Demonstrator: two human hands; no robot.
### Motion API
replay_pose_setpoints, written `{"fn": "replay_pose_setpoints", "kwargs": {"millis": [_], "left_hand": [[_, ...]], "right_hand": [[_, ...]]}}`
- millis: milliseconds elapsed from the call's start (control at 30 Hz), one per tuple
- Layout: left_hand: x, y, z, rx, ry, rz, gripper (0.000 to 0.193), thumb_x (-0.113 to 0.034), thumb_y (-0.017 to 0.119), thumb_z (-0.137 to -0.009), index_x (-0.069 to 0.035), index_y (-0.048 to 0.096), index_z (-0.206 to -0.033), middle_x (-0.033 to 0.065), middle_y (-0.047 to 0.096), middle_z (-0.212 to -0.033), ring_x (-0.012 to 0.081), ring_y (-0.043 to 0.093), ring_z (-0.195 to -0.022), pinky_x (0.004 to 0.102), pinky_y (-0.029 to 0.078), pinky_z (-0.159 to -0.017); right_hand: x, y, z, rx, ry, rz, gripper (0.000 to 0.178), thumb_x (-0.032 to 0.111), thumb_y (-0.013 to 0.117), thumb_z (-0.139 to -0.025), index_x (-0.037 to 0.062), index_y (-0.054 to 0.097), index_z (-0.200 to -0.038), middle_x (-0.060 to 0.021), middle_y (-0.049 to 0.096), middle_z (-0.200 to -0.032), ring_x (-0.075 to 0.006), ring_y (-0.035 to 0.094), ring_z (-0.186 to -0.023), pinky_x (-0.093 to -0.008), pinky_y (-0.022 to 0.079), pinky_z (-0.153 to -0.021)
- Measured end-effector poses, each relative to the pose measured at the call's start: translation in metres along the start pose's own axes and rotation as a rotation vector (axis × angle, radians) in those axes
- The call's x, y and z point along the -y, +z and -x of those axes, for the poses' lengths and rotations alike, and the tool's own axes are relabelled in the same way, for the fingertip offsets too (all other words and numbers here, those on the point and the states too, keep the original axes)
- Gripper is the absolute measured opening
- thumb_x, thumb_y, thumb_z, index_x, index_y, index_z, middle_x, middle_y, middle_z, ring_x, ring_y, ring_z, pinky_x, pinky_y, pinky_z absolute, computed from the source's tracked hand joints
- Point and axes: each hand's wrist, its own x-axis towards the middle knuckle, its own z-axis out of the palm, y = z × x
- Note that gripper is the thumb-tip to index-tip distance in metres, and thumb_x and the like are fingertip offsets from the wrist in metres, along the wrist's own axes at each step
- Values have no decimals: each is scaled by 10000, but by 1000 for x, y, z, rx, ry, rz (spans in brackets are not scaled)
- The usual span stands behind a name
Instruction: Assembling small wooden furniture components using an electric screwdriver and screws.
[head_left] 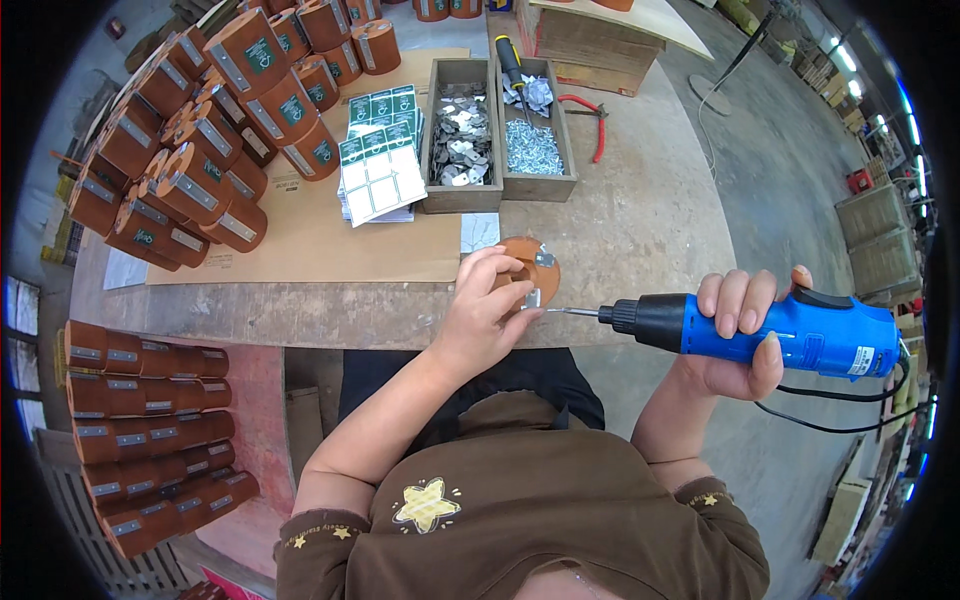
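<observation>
My left hand [487, 304] grips a round reddish-brown piece [548, 285] with a hole in its middle, at the table's near edge. Two small metal plates lie on its face: one plate [543, 257] at the far side, the other [533, 298] by my fingertips. In my right hand [742, 325] is a blue electric screwdriver [820, 338] with a black nose, held level and pointing left. Its bit reaches the piece's near rim, close to my left thumb; whether a screw sits at the tip is too small to tell.
Wooden boxes hold metal plates [462, 140] and screws [535, 150]; a yellow-black screwdriver [510, 65] leans in one. Red-handled pliers [600, 135] lie alongside. Label sheets [382, 175] and stacked brown cylinders [205, 185] stand left; more cylinders [150, 435] sit lower left. A cable [850, 396] trails from the tool.
</observation>
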Motion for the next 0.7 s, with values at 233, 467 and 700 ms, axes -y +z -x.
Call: {"fn": "replay_pose_setpoints", "kwargs": {"millis": [233, 467, 700], "left_hand": [[4, 3, 4, -22, 11, 37, 293, -24, 720, -551, -16, 586, -811, 123, 546, -960, 332, 486, -1011, 399, 418, -826], [3, 3, 10, -49, -11, 36, 266, -29, 721, -565, -12, 593, -798, 116, 572, -933, 319, 490, -1036, 383, 421, -834], [5, 3, 11, -44, -11, 28, 269, -30, 720, -570, -2, 602, -811, 111, 577, -930, 317, 488, -1043, 375, 427, -828]], "right_hand": [[1, 0, -1, 16, 4, -3, 572, 138, 491, -731, 53, 240, -1239, -56, 465, -729, -160, 476, -616, -340, 413, -598], [-5, 7, -3, -2, 34, 19, 572, 130, 490, -734, 63, 232, -1239, -61, 466, -740, -169, 477, -623, -349, 416, -619], [-22, 13, -2, -54, 173, 117, 578, 73, 530, -711, 47, 223, -1199, -90, 480, -697, -199, 505, -624, -368, 452, -618]]}}
